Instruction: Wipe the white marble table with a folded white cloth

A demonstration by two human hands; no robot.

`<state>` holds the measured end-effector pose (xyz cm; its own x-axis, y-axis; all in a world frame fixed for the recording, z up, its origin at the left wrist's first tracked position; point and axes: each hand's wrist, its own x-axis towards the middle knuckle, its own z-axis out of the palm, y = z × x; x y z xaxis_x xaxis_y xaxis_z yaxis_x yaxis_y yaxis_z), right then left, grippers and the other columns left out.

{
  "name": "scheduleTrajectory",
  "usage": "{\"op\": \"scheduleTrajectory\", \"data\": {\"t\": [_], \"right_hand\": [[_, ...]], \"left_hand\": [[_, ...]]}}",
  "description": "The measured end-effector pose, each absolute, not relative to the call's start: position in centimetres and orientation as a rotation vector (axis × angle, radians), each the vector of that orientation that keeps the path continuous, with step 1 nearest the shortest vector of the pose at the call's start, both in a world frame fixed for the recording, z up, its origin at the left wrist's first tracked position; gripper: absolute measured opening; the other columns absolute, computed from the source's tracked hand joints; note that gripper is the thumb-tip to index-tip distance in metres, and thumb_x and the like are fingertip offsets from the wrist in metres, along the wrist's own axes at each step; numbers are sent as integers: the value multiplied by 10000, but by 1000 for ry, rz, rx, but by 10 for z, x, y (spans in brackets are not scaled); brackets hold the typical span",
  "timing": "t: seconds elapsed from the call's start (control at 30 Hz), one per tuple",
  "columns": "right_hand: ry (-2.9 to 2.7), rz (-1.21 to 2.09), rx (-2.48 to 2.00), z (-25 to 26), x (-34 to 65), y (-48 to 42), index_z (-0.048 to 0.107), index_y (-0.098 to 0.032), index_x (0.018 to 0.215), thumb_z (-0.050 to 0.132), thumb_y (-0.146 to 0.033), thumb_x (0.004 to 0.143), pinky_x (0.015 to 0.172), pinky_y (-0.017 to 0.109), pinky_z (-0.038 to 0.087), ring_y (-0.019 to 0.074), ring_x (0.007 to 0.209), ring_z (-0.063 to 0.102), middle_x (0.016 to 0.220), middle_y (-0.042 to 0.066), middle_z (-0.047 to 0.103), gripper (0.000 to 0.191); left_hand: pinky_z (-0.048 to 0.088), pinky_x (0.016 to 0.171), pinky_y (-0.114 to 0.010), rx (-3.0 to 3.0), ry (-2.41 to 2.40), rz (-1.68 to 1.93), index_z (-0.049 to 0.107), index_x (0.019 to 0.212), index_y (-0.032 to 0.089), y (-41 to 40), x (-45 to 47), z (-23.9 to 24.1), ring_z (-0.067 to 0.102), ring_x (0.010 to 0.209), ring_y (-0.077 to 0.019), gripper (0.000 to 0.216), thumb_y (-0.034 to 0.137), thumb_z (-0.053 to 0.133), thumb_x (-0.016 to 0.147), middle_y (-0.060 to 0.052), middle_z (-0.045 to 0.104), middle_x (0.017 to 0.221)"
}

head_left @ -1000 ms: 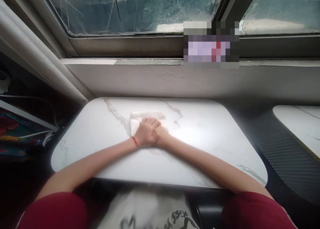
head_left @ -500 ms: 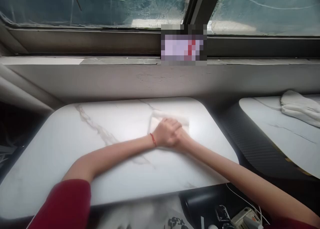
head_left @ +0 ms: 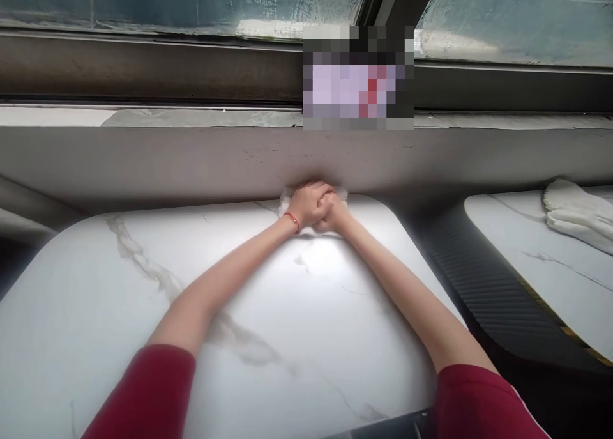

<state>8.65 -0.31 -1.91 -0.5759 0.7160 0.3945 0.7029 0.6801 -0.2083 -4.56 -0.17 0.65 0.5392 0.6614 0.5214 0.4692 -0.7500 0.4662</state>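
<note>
- And away goes the cloth (head_left: 285, 200), up from the middle of the counter (head_left: 335, 324) to its far edge, both hands riding along with it!
- That puts the pressure on the strip right by the wall (head_left: 205, 164), with the middle surface between the arms now bare.
- Look at the left hand (head_left: 306, 204), red bracelet (head_left: 291, 221) at the wrist: closed snugly over the right hand (head_left: 334, 213), atop the cloth.
- The right hand is curled narrow underneath; whether it pinches any fabric, I can't tell from here.
- Arms straighter than half a second ago, reaching forward.
- Off to the right, the white fabric bundle (head_left: 579, 215) stays put on the second counter (head_left: 514, 222).
</note>
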Motion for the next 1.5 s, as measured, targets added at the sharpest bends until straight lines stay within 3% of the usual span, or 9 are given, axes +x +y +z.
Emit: {"op": "scheduleTrajectory", "data": {"t": [0.2, 0.43, 0.6, 0.8, 0.93, 1.03, 1.23, 1.5], "right_hand": [[-2454, -94, -1269, -15, 90, 13, 643, -167, 690, 570, -199, 574, 656, 356, 469, 283, 745, 636, 743, 112, 687, 141], [-2343, -17, -1275, -9, 74, -12, 672, -141, 817, 532, -156, 642, 725, 361, 514, 283, 822, 648, 840, 139, 723, 224], [-2291, 1, -1209, -11, 67, -83, 704, -93, 943, 502, -164, 700, 796, 411, 540, 299, 893, 644, 927, 170, 727, 324], [-2443, -24, -1019, -4, 106, -218, 719, -147, 992, 480, -198, 815, 767, 433, 562, 285, 872, 646, 913, 154, 718, 302], [-2444, -30, -1221, 2, 152, -288, 726, -184, 1075, 489, -228, 856, 752, 437, 581, 291, 903, 671, 995, 170, 726, 326], [-2382, -40, -1389, -5, 189, -315, 752, -290, 1003, 545, -247, 818, 698, 452, 570, 302, 852, 676, 918, 145, 729, 280], [-2302, -147, -1535, -16, 236, -302, 753, -266, 845, 562, -259, 774, 588, 417, 536, 290, 733, 656, 792, 147, 705, 203], [-2217, -241, -1368, -17, 223, -181, 684, -149, 790, 492, -237, 808, 609, 369, 531, 266, 716, 646, 760, 142, 687, 211]], "left_hand": [[478, 767, -317, 2373, 988, 1132, 706, 1038, 169, 8, -40, 4, 670, 920, -222, 350, 304, 415, 899, -61, 749, 1021], [490, 820, -323, 2303, 929, 1115, 716, 941, 160, -4, -46, 8, 657, 920, -218, 348, 286, 398, 876, -82, 727, 1005], [506, 839, -351, 2357, 806, 917, 661, 842, 159, -53, -55, 16, 638, 880, -221, 279, 236, 394, 829, -95, 688, 916], [483, 894, -409, 2628, 363, 682, 615, 1058, 162, -155, -45, 15, 615, 914, -252, 384, 397, 326, 962, -123, 678, 1009], [487, 914, -437, 2682, 47, 646, 577, 1220, 115, -200, -3, 6, 626, 995, -282, 513, 502, 340, 981, -155, 682, 1111], [486, 943, -444, 2686, -10, 638, 587, 1244, 156, -215, 40, -1, 631, 1044, -291, 475, 503, 399, 980, -157, 690, 1164], [502, 897, -466, 2684, -57, 668, 645, 1156, 147, -193, 100, -10, 642, 1007, -306, 405, 436, 440, 960, -163, 696, 1103], [488, 913, -403, 2600, 263, 675, 655, 1090, 150, -96, 89, -1, 634, 983, -261, 347, 307, 365, 981, -121, 675, 1074]]}}
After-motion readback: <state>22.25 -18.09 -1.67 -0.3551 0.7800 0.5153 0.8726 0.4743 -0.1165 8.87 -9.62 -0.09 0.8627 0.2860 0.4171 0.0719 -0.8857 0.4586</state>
